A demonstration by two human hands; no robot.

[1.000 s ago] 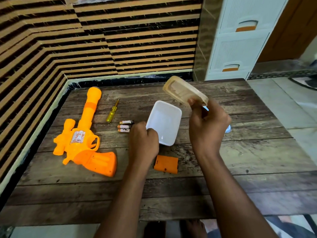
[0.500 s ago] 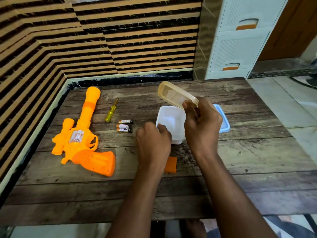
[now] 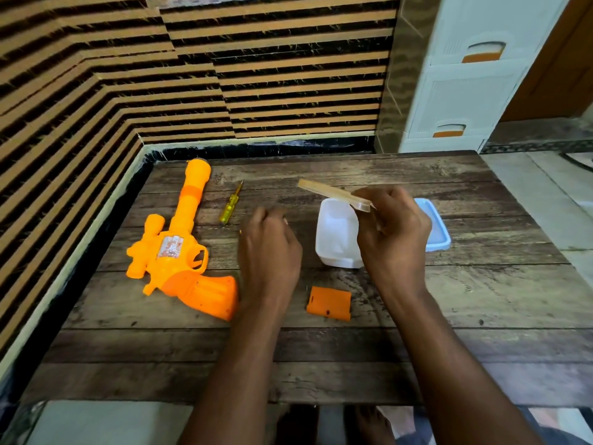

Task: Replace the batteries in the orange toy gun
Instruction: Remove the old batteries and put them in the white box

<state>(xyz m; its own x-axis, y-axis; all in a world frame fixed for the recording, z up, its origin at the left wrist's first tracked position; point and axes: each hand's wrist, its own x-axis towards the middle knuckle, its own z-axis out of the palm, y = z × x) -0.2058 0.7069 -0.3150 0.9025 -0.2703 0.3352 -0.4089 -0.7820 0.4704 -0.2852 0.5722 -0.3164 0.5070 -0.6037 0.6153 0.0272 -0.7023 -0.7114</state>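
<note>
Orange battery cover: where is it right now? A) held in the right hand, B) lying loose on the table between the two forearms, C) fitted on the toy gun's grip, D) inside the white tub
B: the orange battery cover lies flat on the wooden table, apart from the toy gun, near side of the white tub; the right hand holds a translucent lid instead.

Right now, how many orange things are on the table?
2. The orange toy gun lies on the left side of the table. The orange battery cover lies near the front edge, between the two arms. The left hand may hide other small things under it.
</note>
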